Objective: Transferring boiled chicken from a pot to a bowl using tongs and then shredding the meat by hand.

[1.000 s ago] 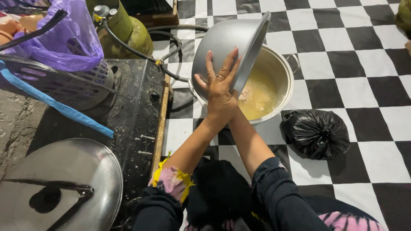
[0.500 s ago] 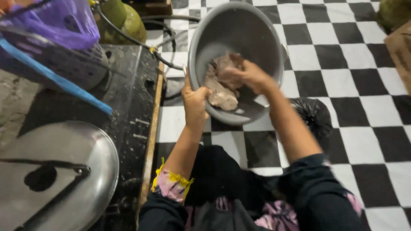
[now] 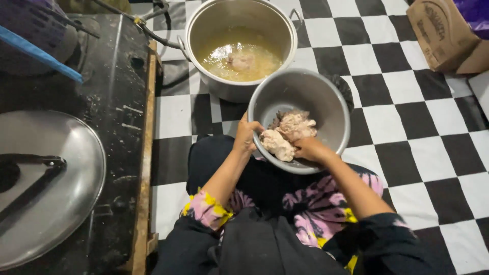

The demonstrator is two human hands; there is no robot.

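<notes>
Left grip [image 3: 246, 135] closed on the rim of the grey bowl [image 3: 326, 91], held above the lap. Right grip [image 3: 309, 149] inside the bowl, fingers closed on pale meat pieces [image 3: 288, 133]. Steel pot [image 3: 244, 20] of yellowish broth stands just beyond on the checkered floor [image 3: 407, 127].

a brown cardboard box [image 3: 442, 34] stands at the top right corner on the black and white checked floor [image 3: 397, 127], well apart from everything else. it is a plain rectangular carton, tilted a little, with dark print on its near side face. its top is partly cut off by the edge of the view. just beside it, at the very corner, lies a bit of purple plastic bag [image 3: 476, 11]. no labels, signs or screens show anywhere.
</notes>
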